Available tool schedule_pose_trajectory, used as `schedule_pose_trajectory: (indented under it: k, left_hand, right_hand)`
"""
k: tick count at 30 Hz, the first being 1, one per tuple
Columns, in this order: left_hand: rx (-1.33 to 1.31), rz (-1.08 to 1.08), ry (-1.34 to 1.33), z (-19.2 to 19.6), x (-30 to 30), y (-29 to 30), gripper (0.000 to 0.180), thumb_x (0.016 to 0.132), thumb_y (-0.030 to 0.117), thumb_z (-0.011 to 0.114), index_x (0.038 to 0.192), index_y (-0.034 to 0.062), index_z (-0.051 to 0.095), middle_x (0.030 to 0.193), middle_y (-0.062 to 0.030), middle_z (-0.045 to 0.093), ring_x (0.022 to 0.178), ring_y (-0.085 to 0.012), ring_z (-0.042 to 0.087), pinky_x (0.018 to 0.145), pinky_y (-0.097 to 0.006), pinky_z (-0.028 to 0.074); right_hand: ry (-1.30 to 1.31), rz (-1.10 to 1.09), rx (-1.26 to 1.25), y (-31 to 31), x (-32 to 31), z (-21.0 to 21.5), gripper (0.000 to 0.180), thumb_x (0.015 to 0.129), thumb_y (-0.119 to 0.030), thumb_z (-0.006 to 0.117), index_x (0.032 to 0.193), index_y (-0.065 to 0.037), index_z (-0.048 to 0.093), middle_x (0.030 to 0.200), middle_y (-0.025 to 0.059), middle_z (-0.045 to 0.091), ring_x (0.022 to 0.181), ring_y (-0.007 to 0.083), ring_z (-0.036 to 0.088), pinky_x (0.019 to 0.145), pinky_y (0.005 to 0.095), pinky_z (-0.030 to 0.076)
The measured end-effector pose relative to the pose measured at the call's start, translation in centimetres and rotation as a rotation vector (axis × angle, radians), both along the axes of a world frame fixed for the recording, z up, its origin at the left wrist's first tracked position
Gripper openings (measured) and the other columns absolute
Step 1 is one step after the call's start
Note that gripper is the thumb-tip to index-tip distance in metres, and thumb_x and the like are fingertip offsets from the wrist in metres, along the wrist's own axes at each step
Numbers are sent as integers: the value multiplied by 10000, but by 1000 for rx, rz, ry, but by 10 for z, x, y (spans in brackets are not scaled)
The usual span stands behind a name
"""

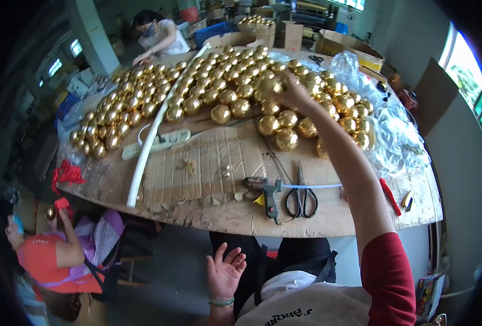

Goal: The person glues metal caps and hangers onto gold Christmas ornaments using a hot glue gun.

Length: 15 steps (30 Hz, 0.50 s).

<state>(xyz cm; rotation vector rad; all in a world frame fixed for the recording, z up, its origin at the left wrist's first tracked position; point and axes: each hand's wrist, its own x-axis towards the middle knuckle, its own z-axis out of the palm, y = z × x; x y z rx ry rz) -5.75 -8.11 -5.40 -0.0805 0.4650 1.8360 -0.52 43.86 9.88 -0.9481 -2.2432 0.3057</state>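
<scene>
My right arm stretches far over the table, and my right hand (294, 92) is closed at the edge of a shiny gold ball (271, 87), slightly blurred, among the other balls. My left hand (227, 273) is held low in front of my lap, palm up, its fingers apart and nothing in it. Many crinkled gold balls (221, 113) cover the far half of the wooden table (219, 218). Near the front edge lie a glue gun (271, 196) with a pale glue stick in its back and a pair of black-handled scissors (301, 200).
A long white bar (153, 133) divides the balls, crossing a power strip (162, 142). Flattened cardboard (197, 165) lies at the front, clear plastic bags (393, 133) at right. One person (162, 38) works across the table; another (61, 250) sits at left holding a ball.
</scene>
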Motion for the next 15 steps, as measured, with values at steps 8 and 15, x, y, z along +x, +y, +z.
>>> schedule_pose_trajectory:
  k: [8, 15]
  left_hand:
    - [-40, 38, 327, 8, -34, 5, 491, 989, 401, 453, 1352, 74, 410, 1224, -177, 568, 1092, -276, 575, 927, -376, 469]
    - [-317, 171, 920, 38, -108, 8, 322, 970, 186, 516, 1254, 35, 485, 1130, -128, 610, 976, -188, 604, 839, -301, 472]
  right_hand:
    - [-341, 405, -157, -93, 58, -27, 379, 818, -191, 707, 1171, -69, 639, 887, 141, 685, 751, 198, 646, 677, 348, 508]
    - [-144, 478, -359, -260, 106, -69, 226, 775, 9, 656, 1000, -7, 638, 888, 120, 645, 740, 196, 635, 659, 308, 511]
